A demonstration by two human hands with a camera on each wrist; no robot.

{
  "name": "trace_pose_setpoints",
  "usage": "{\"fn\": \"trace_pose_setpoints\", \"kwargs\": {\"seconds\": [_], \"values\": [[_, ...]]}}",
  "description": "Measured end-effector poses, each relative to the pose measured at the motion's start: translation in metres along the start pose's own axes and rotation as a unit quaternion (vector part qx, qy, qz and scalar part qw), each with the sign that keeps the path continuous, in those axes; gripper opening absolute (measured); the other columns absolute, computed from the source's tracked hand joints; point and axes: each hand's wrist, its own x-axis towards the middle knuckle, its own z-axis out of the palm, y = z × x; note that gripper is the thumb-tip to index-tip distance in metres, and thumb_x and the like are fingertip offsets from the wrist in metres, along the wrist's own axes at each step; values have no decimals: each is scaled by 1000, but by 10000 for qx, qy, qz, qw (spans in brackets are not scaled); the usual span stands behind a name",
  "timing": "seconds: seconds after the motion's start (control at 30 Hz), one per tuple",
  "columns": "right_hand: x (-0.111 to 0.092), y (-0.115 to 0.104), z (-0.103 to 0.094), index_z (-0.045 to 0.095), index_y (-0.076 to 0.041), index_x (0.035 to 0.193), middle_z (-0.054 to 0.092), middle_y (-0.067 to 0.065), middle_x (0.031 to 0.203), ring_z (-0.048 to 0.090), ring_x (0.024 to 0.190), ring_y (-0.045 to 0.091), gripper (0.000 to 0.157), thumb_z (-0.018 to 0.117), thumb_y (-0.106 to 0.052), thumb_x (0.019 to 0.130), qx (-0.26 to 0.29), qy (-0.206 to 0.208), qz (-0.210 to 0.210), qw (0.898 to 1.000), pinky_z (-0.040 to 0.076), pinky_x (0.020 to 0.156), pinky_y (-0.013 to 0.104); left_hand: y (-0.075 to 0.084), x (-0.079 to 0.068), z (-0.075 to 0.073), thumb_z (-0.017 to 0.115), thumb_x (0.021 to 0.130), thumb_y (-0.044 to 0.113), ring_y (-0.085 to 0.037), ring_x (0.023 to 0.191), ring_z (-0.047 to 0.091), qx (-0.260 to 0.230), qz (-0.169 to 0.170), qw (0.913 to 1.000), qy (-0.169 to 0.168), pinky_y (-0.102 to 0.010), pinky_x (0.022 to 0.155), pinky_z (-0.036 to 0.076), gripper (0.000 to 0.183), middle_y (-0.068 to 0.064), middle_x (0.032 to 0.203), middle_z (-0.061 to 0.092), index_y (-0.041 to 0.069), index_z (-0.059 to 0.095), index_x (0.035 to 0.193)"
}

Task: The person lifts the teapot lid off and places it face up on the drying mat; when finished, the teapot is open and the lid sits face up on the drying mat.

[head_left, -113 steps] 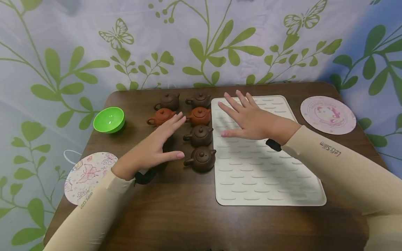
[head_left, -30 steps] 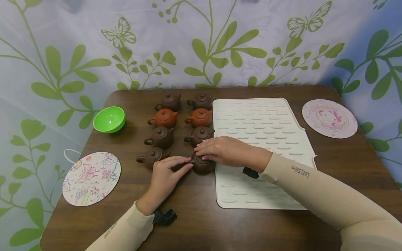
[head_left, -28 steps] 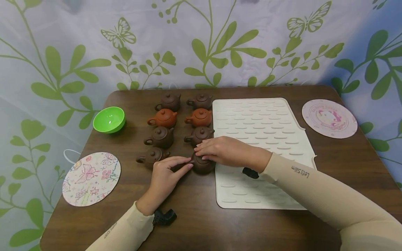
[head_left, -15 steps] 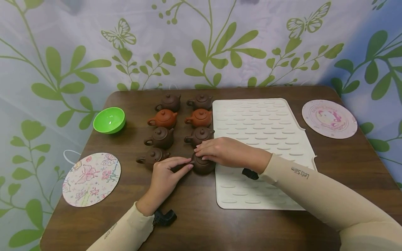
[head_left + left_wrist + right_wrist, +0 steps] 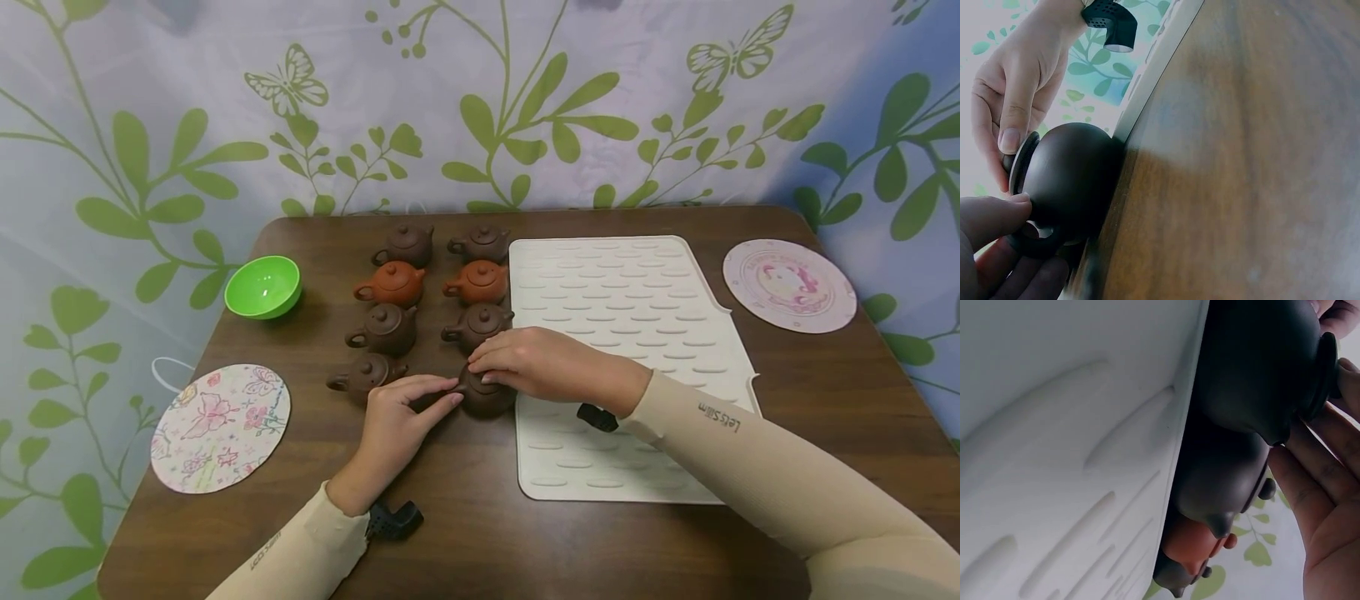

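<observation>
A dark brown clay teapot (image 5: pixel 487 400) stands at the near end of the right row, beside the white mat's left edge. My left hand (image 5: pixel 393 429) pinches its handle (image 5: pixel 1038 242) between thumb and fingers. From the right, my right hand (image 5: pixel 543 362) reaches over the top. In the left wrist view its thumb and fingers grip the knob of the lid (image 5: pixel 1024 164), which sits at the pot's mouth. Some right fingers spread close to the spout (image 5: pixel 1274 433) in the right wrist view. In the head view these fingers hide much of the lid.
Behind it stand another dark teapot (image 5: pixel 478 327), an orange one (image 5: pixel 476 283) and a brown one (image 5: pixel 483 244). A matching row includes a near-left teapot (image 5: pixel 365 373). Around them are a ridged white mat (image 5: pixel 615 483), green bowl (image 5: pixel 262 287), butterfly disc (image 5: pixel 220 429) and pink disc (image 5: pixel 790 286).
In the oldest frame both hands hovered apart with fingers spread. They have since come down onto the near right teapot, the left at its handle, the right at its lid. Over the last second, both stay still.
</observation>
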Motion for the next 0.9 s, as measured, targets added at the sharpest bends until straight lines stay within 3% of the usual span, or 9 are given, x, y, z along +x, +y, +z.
{"fn": "trace_pose_setpoints", "kwargs": {"seconds": [0.3,0.73,0.9], "values": [[-1,3,-11,77,-1,119,73,9,123,66,117,22,20,75,-5,99,204,439,125,9988,51,102,36,0,0,0,90,87,13,-8,95,73,-23,-35,10000,-7,-25,85,56,18,10,103,78,11,86,104],[-6,8,-18,77,-1,118,72,10,126,64,121,24,20,75,-2,98,439,718,278,9961,51,102,41,0,-1,0,90,87,15,-7,95,73,-24,-73,10000,1,-27,85,57,18,12,102,78,13,86,104],[-8,9,-22,74,-1,123,72,9,125,66,119,23,28,77,2,95,530,1004,322,9930,53,99,40,1,-1,0,91,86,14,-8,95,73,-59,-97,9999,6,-25,86,56,18,11,102,78,12,86,104]]}}
